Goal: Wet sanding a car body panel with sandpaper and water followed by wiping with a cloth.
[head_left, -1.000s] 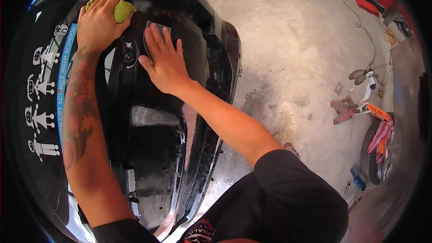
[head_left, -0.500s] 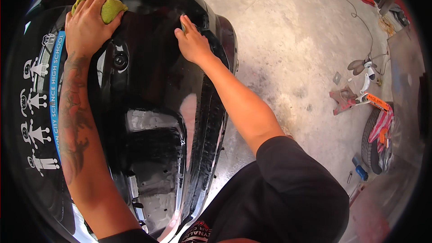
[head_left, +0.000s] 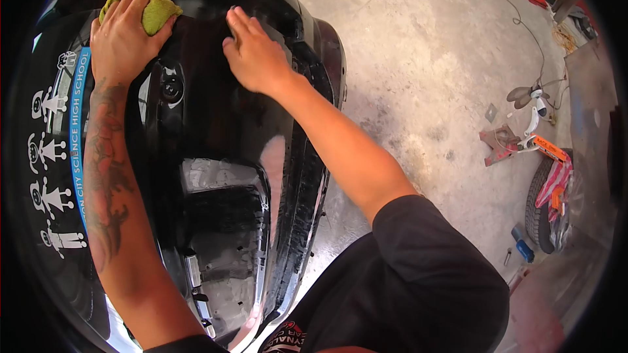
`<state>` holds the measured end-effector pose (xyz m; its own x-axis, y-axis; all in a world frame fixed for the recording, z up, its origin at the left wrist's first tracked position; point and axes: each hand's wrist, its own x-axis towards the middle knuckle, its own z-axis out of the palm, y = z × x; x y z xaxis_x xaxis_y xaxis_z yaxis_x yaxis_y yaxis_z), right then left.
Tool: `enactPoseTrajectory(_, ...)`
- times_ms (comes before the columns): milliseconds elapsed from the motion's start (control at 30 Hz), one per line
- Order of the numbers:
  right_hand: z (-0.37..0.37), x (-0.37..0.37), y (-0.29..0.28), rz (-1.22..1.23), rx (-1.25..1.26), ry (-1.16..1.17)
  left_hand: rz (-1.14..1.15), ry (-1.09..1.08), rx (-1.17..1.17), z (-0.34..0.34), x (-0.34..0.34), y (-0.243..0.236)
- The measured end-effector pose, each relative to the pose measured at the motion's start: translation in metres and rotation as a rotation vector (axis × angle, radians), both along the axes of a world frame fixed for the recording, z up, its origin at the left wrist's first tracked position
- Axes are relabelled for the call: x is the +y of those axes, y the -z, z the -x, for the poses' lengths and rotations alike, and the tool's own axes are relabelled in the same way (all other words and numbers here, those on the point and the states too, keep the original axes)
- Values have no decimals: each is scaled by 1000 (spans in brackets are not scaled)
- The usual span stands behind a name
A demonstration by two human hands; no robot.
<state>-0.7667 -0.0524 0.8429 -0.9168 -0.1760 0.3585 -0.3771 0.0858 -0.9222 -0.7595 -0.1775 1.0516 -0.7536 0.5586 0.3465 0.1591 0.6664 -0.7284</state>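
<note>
A yellow-green cloth is bunched under my left hand, whose fingers curl over it near the top of the black car tailgate. To its right, my right hand lies over the glossy panel with its fingers stretched forward and close together, the thumb a little apart. Whatever is under those fingers is hidden now. Below my left hand, a small round camera-like fitting sits in a recess of the panel. White figure stickers and a blue strip decal run down the rear window beside my left forearm.
A recessed plate area lies lower on the tailgate. On the concrete floor to the right are a fan, a red metal stand, a tire with a striped cloth and a blue bottle-like object.
My right hand has slid left and slightly up across the panel; a small thin edge seen between its fingers and thumb before is now hidden. My left hand has shifted slightly left with the cloth.
</note>
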Motion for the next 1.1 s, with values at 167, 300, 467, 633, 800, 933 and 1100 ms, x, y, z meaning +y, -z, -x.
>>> enactPoseTrajectory(167,2,-5,-8,29,-92,-74,-15,3,1,1,-2,3)
enactPoseTrajectory(300,17,-4,16,97,-39,-19,36,70,34,2,-2,0)
enactPoseTrajectory(467,31,9,29,110,-211,-119,-10,-97,-15,-2,9,2)
enactPoseTrajectory(633,9,-5,28,174,22,-55,11,23,2,0,-1,1)
enactPoseTrajectory(800,28,-1,118,238,-301,-33,8,68,28,4,4,1)
enactPoseTrajectory(933,13,-10,70,154,-32,-21,23,-75,-24,0,1,0)
enactPoseTrajectory(1100,21,-13,103,195,-120,54,41,56,48,7,1,0)
